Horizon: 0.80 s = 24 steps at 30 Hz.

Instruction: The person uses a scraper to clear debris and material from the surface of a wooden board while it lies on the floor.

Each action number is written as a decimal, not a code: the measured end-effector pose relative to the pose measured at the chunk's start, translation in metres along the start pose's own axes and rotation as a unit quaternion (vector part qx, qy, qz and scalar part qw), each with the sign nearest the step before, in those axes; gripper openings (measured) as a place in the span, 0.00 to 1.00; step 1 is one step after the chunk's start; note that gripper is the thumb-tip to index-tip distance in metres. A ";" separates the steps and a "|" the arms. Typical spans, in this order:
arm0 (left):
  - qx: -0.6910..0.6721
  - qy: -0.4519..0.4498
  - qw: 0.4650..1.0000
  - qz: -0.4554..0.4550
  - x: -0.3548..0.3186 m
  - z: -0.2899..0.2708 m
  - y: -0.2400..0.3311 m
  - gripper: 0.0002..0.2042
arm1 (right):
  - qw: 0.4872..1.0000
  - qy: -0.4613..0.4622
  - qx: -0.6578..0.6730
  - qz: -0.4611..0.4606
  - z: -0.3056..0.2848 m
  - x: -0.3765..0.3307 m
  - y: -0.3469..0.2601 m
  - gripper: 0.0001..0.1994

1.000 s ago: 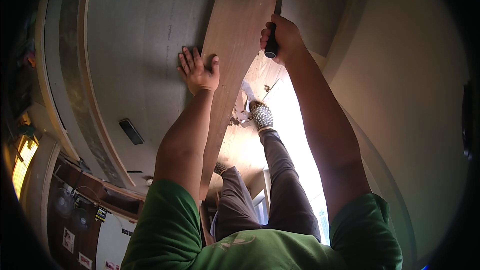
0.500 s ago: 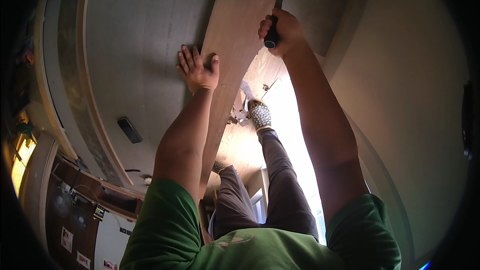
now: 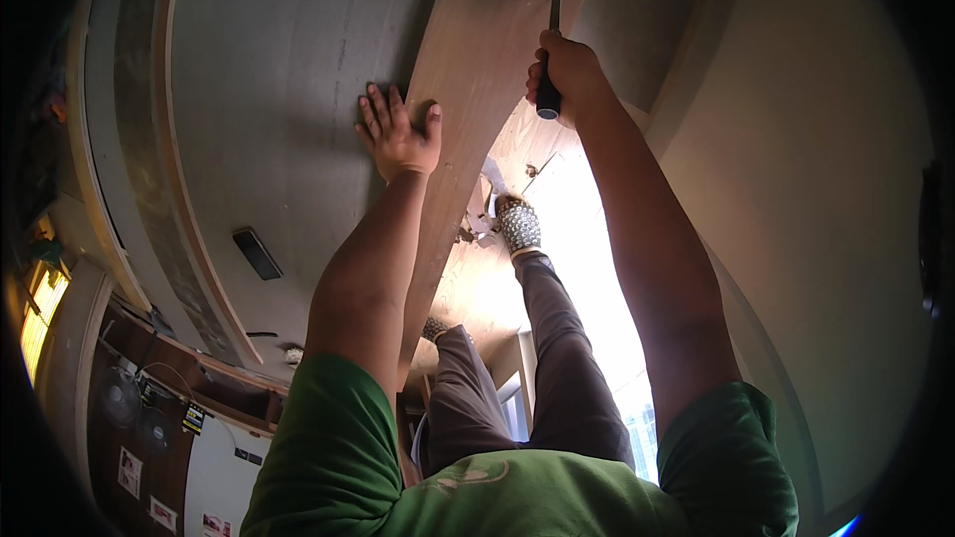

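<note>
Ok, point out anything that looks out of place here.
Pale, ragged scraps lie strewn beside the right foot on the wood-grained floor; they stand out as loose, untidy litter. Their material is unclear.

A long, flat board point(image 3: 477, 70) of light brown wood is seen running from the top centre down toward the lower middle, slanting to the left. It is laid along the right side of a wide grey surface point(image 3: 269, 129). The board's left edge is crossed by the spread left hand point(image 3: 400, 139), with the fingers over the grey surface and the thumb over the wood. A tool with a black handle point(image 3: 548, 97) and a narrow, dark blade point(image 3: 556, 10) is gripped in the right hand point(image 3: 569, 70). The blade is pointed away from the body, its tip near the board's right edge; whether the wood is pierced cannot be told.
</note>
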<state>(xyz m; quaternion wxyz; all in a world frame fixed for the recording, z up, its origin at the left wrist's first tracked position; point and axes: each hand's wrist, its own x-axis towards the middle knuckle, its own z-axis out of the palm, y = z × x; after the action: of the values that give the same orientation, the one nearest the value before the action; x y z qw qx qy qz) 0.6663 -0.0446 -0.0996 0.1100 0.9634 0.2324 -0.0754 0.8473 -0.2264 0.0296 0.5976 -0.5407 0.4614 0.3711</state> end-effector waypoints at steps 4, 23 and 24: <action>-0.013 -0.001 1.000 -0.001 0.000 -0.001 0.004 0.39 | 0.997 0.036 -0.065 0.000 0.005 0.001 0.005 0.12; -0.012 -0.005 1.000 0.000 0.000 0.004 0.007 0.39 | 0.992 0.044 -0.121 0.012 0.008 0.027 -0.007 0.11; -0.010 -0.003 1.000 -0.001 -0.001 0.005 0.005 0.39 | 0.992 0.042 -0.116 0.012 0.002 0.027 -0.006 0.11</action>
<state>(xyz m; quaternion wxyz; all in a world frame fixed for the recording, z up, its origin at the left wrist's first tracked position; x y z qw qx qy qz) 0.6676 -0.0505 -0.1038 0.1207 0.9619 0.2333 -0.0760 0.8615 -0.2264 0.0053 0.5063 -0.6161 0.4459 0.4065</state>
